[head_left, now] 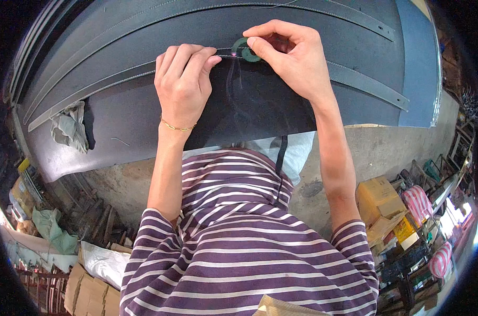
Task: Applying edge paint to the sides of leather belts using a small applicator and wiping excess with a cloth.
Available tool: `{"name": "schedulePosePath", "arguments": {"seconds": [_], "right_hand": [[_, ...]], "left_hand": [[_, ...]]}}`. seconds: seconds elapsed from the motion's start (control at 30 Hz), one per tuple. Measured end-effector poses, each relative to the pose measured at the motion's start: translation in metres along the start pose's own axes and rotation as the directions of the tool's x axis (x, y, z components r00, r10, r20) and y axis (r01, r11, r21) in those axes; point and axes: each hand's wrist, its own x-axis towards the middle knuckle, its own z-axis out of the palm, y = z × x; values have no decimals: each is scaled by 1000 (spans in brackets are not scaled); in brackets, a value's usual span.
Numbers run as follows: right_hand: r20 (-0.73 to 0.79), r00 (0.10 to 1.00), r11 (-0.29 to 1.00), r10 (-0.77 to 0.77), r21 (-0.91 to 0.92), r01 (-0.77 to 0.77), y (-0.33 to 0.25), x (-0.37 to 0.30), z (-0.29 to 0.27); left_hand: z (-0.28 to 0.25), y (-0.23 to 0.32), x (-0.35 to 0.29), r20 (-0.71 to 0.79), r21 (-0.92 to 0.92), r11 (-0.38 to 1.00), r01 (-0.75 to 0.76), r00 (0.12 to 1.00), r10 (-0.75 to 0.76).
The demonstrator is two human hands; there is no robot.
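Observation:
A long dark strap (365,85) with pale stitching along its edges runs across the dark sheet under both hands. My left hand (183,73), with a gold chain bracelet at the wrist, is closed, thumb and fingers pinching at the strap. Just right of it, my right hand (294,55) is closed, pinching a small green ring-shaped roll (251,55) against the strap. A small pinkish glint shows at the roll's left side. Faint pale streaks trail below it; I cannot tell what they are. My right fingers partly hide the roll.
Another stitched strap (349,18) lies farther back. At the left are a crumpled grey cloth (70,128) and a loose thread (120,140) on the dark sheet (128,152). Cardboard boxes (378,197) and pink-striped bags (418,204) sit lower right; flattened cardboard (89,289) lies lower left.

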Motion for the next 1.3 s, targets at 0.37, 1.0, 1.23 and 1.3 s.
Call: {"name": "schedulePosePath", "arguments": {"seconds": [0.37, 1.0, 1.23, 1.3], "right_hand": [[-32, 999, 999, -31, -38, 30, 1, 4, 0], [33, 999, 999, 37, -31, -36, 2, 3, 0], [-198, 980, 979, -24, 192, 63, 6, -1, -4], [-278, 958, 962, 64, 273, 15, 1, -8, -21]], "left_hand": [[-2, 3, 1, 25, -20, 999, 31, 999, -30], [-2, 3, -2, 36, -28, 999, 33, 999, -32], [-6, 9, -6, 55, -42, 997, 68, 996, -66], [-12, 12, -12, 61, -30, 993, 115, 992, -113]]}}
